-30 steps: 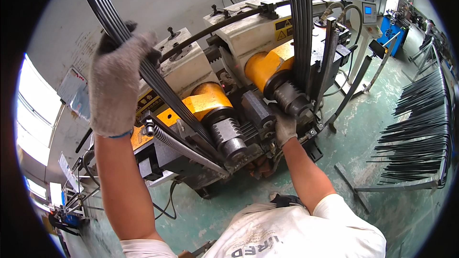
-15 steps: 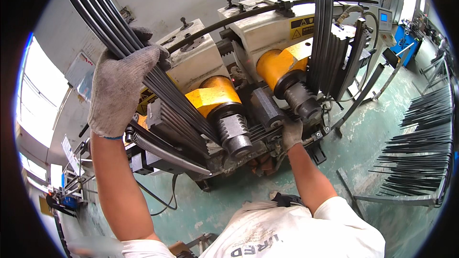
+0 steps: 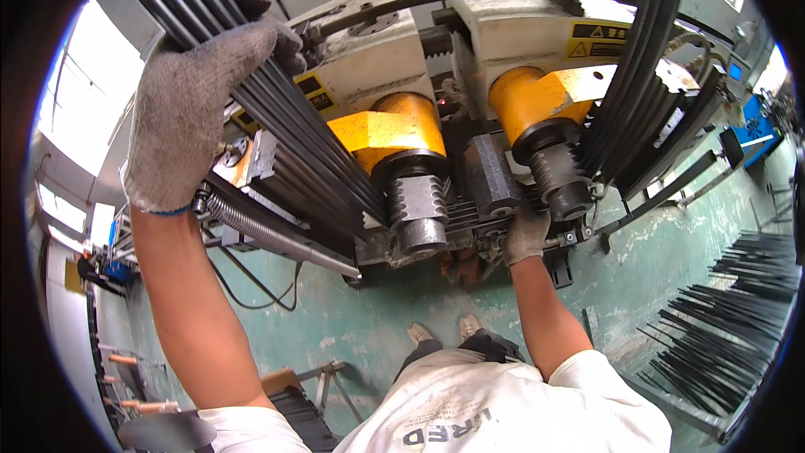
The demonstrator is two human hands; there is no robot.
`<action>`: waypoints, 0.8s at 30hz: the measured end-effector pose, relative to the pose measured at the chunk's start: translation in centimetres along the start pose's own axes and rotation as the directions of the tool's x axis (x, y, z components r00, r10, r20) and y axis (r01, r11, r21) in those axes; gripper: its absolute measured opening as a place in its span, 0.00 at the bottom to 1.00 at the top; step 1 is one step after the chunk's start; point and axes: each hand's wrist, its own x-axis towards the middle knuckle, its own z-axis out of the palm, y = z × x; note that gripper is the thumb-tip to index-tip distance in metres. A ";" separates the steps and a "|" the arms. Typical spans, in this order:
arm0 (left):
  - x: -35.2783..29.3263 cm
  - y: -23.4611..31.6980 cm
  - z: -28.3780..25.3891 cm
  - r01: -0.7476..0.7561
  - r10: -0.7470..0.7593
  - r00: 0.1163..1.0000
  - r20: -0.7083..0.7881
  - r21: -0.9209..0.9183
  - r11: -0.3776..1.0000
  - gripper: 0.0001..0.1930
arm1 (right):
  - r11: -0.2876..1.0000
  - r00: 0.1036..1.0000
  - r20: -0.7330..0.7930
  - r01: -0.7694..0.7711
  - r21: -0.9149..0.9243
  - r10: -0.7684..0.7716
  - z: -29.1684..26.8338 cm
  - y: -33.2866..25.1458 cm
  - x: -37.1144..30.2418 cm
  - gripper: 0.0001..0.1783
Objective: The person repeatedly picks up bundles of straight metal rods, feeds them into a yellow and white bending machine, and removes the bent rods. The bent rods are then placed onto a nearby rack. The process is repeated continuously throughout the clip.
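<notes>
My left hand (image 3: pixel 189 105), in a grey knit glove, is raised and wrapped round a bundle of long black bars (image 3: pixel 289 130). The bars slant down to the left grooved metal roller (image 3: pixel 417 205) of a bending machine. Low in the middle, my gloved right hand (image 3: pixel 527 239) reaches just under a dark angular block (image 3: pixel 490 176), close to the right grooved roller (image 3: pixel 560 180). Its fingers are hidden, so what it holds is unclear. Another bundle of black bars (image 3: pixel 646 50) rises steeply beside the right roller.
Yellow housings (image 3: pixel 398 126) back both rollers, with white machine bodies behind. A coil spring (image 3: pixel 251 222) and rod jut out at lower left. A floor rack of many black bars (image 3: pixel 721 319) stands at right. My shoes (image 3: pixel 444 329) are on the worn green floor.
The head view has shifted, so the machine sits further right and my shoes now show. Both hands keep nearly the same places at the bars and the block.
</notes>
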 end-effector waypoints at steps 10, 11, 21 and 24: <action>-0.1 0.0 -0.6 -0.273 0.263 0.962 0.080 0.398 0.876 0.17 | 0.655 0.902 0.024 -0.332 0.679 0.432 0.5 -4.8 0.5 0.21; 0.1 0.1 -0.7 -0.323 0.310 0.945 0.102 0.429 0.843 0.18 | 0.664 0.902 0.019 -0.331 0.671 0.431 0.4 -5.0 0.5 0.22; 0.3 -1.5 -1.6 -0.429 0.389 0.899 0.203 0.589 0.685 0.19 | 0.978 0.993 -0.120 -0.047 -0.202 0.023 0.6 3.2 0.3 0.18; -0.6 0.5 -1.7 -0.298 0.256 0.950 0.178 0.761 0.576 0.05 | 0.830 0.933 0.056 -0.344 0.439 0.356 0.0 0.2 1.2 0.14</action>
